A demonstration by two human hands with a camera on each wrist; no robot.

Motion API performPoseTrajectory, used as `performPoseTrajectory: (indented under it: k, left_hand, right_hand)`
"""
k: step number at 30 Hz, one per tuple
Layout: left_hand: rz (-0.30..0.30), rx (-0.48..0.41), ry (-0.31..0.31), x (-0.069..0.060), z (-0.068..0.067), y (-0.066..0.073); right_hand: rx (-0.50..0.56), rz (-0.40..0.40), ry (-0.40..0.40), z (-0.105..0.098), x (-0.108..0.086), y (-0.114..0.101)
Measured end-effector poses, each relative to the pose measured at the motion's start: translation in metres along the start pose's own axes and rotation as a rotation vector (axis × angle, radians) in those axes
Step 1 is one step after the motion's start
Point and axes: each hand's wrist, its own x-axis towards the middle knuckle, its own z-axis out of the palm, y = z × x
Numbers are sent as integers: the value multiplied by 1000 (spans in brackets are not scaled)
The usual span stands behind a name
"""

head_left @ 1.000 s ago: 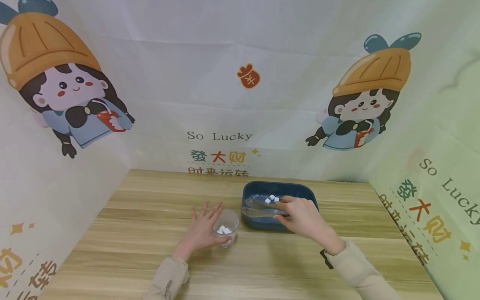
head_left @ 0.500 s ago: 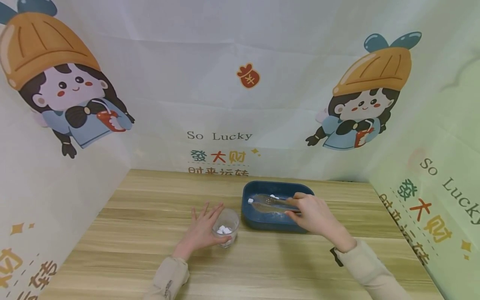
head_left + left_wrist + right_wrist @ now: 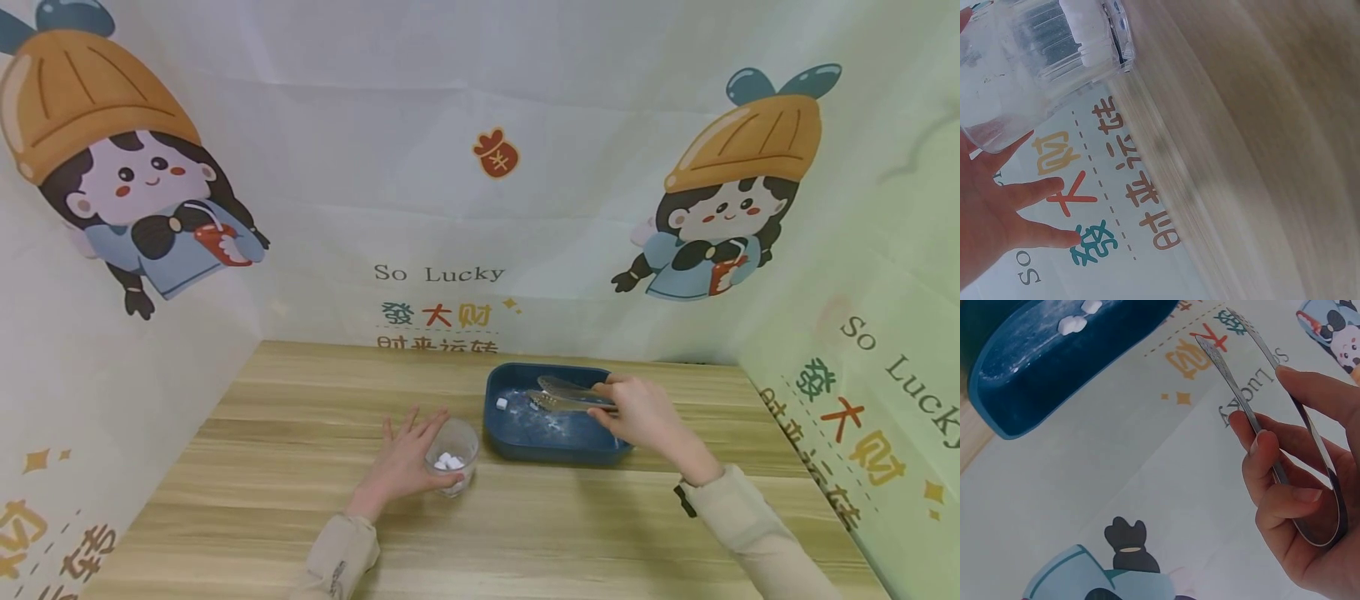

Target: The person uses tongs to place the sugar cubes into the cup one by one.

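Clasping the glass [image 3: 462, 438], probably against tipping, the left hand [image 3: 405, 458] rests at eight o'clock from the tray [image 3: 555, 455], while the right hand [image 3: 647, 414] grips tongs [image 3: 558, 403], spread seemingly for clearance.

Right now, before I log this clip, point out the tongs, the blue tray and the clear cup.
Tongs [image 3: 1216, 356]: right wrist view, flared end of one arm.
Blue tray [image 3: 555, 456]: head view, near outer wall.
Clear cup [image 3: 461, 437]: head view, upper wall.

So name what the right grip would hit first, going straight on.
Likely the white cube at the left of the blue tray, tongs leading; depth is unclear, so the right grip may pass above it.
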Motion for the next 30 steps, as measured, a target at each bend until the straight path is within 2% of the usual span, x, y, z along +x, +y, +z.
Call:
performPoseTrajectory:
  k: [16, 22, 30]
  left_hand:
    - [-17, -23, -4, -1, -1, 0]
    - [-22, -31, -3, -1, -1, 0]
    - [-27, -43, -12, -1, -2, 1]
  right_hand:
    - [-5, 107, -34, 6, 16, 22]
    - [-25, 155, -93, 8, 26, 29]
    - [-33, 175, -156, 19, 37, 35]
